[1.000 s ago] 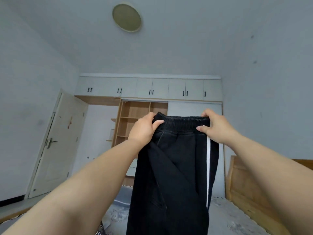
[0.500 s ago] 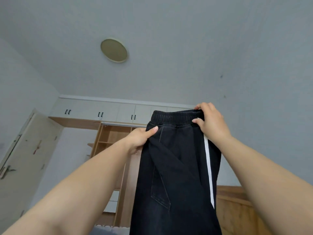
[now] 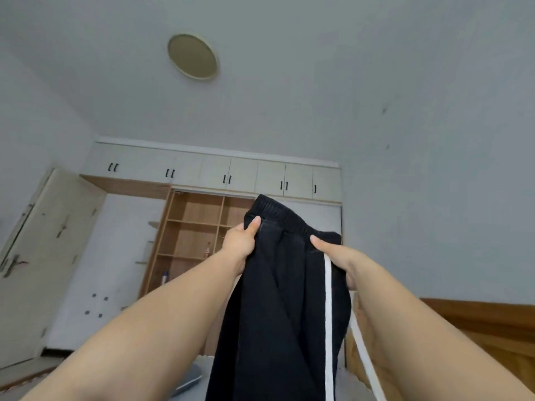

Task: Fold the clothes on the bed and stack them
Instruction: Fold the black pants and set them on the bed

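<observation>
A pair of black trousers [image 3: 278, 314] with a white side stripe hangs in the air in front of me, waistband up. My left hand [image 3: 241, 244] grips the left side just below the elastic waistband, thumb on the front. My right hand [image 3: 337, 257] grips the right side by the stripe, lower than the left, so the waistband tilts. The trouser legs run out of the bottom of the frame. A small patch of the bed [image 3: 199, 369] shows at the bottom, mostly hidden by my arms and the trousers.
A wooden headboard [image 3: 486, 325] stands at the right. Ahead is a wardrobe with open wooden shelves [image 3: 191, 235] and white upper cabinets [image 3: 214, 172]. A white door [image 3: 37, 256] stands open at the left. A round ceiling lamp [image 3: 192, 57] is overhead.
Both hands have come down with the trousers. My right hand has slid down from the waistband's corner to the side stripe, so the waistband now tilts to the right. The view has tipped downward.
</observation>
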